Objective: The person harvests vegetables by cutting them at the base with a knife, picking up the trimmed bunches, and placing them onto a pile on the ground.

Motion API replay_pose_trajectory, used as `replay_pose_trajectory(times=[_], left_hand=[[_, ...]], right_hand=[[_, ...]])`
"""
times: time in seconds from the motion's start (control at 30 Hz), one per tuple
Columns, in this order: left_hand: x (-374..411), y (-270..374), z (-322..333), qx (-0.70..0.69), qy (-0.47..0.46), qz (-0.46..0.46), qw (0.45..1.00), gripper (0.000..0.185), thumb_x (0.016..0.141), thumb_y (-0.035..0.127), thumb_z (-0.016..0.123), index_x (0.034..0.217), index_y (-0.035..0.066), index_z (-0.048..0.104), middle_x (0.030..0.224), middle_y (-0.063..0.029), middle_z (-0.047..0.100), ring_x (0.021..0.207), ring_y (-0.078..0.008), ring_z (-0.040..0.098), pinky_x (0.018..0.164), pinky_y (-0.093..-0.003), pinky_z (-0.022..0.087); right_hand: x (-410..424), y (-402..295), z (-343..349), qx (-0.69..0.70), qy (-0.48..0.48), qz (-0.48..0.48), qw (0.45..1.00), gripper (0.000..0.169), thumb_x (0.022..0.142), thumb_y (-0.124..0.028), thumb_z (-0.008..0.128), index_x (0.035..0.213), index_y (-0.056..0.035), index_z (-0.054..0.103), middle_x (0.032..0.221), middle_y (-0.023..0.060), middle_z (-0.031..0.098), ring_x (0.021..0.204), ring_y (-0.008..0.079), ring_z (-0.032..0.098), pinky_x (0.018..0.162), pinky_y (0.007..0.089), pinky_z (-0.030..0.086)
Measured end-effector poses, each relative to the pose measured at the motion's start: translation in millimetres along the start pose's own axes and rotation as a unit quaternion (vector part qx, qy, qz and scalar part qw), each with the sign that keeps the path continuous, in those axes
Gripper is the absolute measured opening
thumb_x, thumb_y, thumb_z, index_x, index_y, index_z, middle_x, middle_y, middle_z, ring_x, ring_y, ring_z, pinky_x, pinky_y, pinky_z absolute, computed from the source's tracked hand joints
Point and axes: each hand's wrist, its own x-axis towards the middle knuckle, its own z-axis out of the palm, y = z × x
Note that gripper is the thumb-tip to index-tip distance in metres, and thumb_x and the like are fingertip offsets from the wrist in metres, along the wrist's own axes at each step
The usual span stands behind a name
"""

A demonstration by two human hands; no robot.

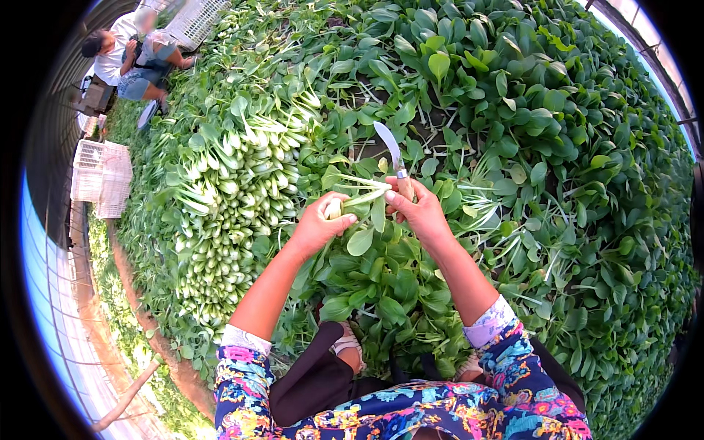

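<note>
My left hand point(320, 224) grips the pale base of a leafy green plant point(362, 199), which looks like bok choy. My right hand point(416, 209) holds a knife point(391, 144) by its wooden handle, the curved blade pointing up and away from me. The thumb and fingers of that hand also pinch leaf stalks of the same plant. Left of my hands lies a large pile of cut bok choy point(242, 192), mostly with pale bases showing. Loose stalks and leaves point(484, 209) lie on the ground to the right of my right hand.
Dense growing greens point(583, 143) fill the right side. White plastic crates point(102, 173) stand at the far left, and another crate point(192, 22) is at the top left. Two people point(129, 60) are seated near it. A wooden pole point(126, 396) slants at the lower left.
</note>
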Motion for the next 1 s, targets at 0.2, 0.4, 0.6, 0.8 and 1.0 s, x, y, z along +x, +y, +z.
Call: replay_pose_trajectory(times=[0.2, 0.4, 0.6, 0.8, 1.0], left_hand=[[4.7, 11.1, 8.6, -0.123, -0.059, -0.012, 0.991, 0.038, 0.079, 0.022, 0.073, 0.110, 0.007, 0.056, 0.090, 0.0010, 0.056, 0.079, -0.0081, 0.053, 0.073, -0.0243, 0.045], [17.7, 1.8, 20.6, -0.138, -0.027, 0.033, 0.990, 0.027, 0.082, 0.019, 0.068, 0.104, 0.009, 0.056, 0.084, -0.0003, 0.057, 0.075, -0.0096, 0.055, 0.070, -0.0254, 0.046], [21.9, 5.1, 14.5, -0.176, -0.031, -0.003, 0.984, 0.021, 0.084, 0.017, 0.065, 0.099, 0.008, 0.053, 0.098, -0.0090, 0.065, 0.058, -0.0104, 0.053, 0.052, -0.0241, 0.043], [18.6, 10.8, 23.0, -0.104, -0.048, 0.020, 0.993, 0.020, 0.085, 0.016, 0.065, 0.100, 0.006, 0.055, 0.095, -0.0080, 0.065, 0.059, -0.0094, 0.053, 0.053, -0.0230, 0.044], [5.3, 21.0, 31.7, 0.070, 0.073, 0.139, 0.985, 0.029, 0.079, 0.008, 0.069, 0.105, 0.005, 0.056, 0.094, -0.0044, 0.060, 0.080, -0.0140, 0.060, 0.073, -0.0274, 0.049]], right_hand=[[-9.1, -12.4, -16.4, 0.108, -0.021, -0.003, 0.994, 0.041, 0.084, -0.019, 0.067, 0.120, -0.0047, 0.055, 0.101, 0.0010, 0.060, 0.081, 0.0090, 0.058, 0.066, 0.0235, 0.045], [-17.2, -28.3, -26.0, -0.044, 0.054, -0.063, 0.996, 0.022, 0.084, -0.012, 0.064, 0.103, -0.0036, 0.058, 0.082, -0.0019, 0.056, 0.070, 0.0063, 0.053, 0.062, 0.0227, 0.044], [-10.7, -21.6, -68.6, -0.430, 0.179, -0.144, 0.873, 0.026, 0.081, -0.015, 0.067, 0.100, -0.0001, 0.057, 0.081, 0.0046, 0.060, 0.072, 0.0225, 0.058, 0.068, 0.0354, 0.048], [-10.1, -19.0, -39.0, -0.277, 0.102, -0.206, 0.933, 0.033, 0.081, -0.020, 0.071, 0.103, 0.0007, 0.059, 0.092, 0.0055, 0.061, 0.088, 0.0189, 0.059, 0.076, 0.0324, 0.047], [-14.7, -26.3, -27.4, -0.244, 0.121, -0.114, 0.955, 0.019, 0.083, -0.017, 0.068, 0.092, -0.0021, 0.060, 0.078, 0.0005, 0.060, 0.070, 0.0111, 0.055, 0.067, 0.0255, 0.045]])
